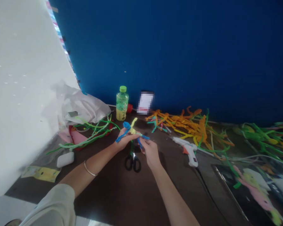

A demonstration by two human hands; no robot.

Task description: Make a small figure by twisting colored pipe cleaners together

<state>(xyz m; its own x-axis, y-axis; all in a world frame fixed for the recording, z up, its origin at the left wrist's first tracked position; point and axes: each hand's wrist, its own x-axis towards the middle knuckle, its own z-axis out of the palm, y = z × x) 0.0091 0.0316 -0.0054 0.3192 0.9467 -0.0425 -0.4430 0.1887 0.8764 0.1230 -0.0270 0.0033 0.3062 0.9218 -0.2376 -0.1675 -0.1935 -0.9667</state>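
head view: you have a blue-and-yellow fuzzy-stem figure up between your two hands, above the dark table and just beyond the handles of the scissors. your left hand has its fingers closed around the near left part of the figure, with a blue end sticking out past them and the thumb laid across toward the other hand. your right hand has thumb and fingers drawn narrow on a blue strand at the figure's right side; the contact is small and soft in the picture, so whether you are bending, twisting or only steadying it, i can't fairly tell.

the step in hand looks like shaping or fixing that blue strand by fingertip. as i judge it, the next move calls for a firm left hold at the body while your right fingers work close to the join, gently enough not to kink the stems. your scissors lie under the work, partly hidden by your left hand, and the glue gun rests to the right, well apart from your fingers.
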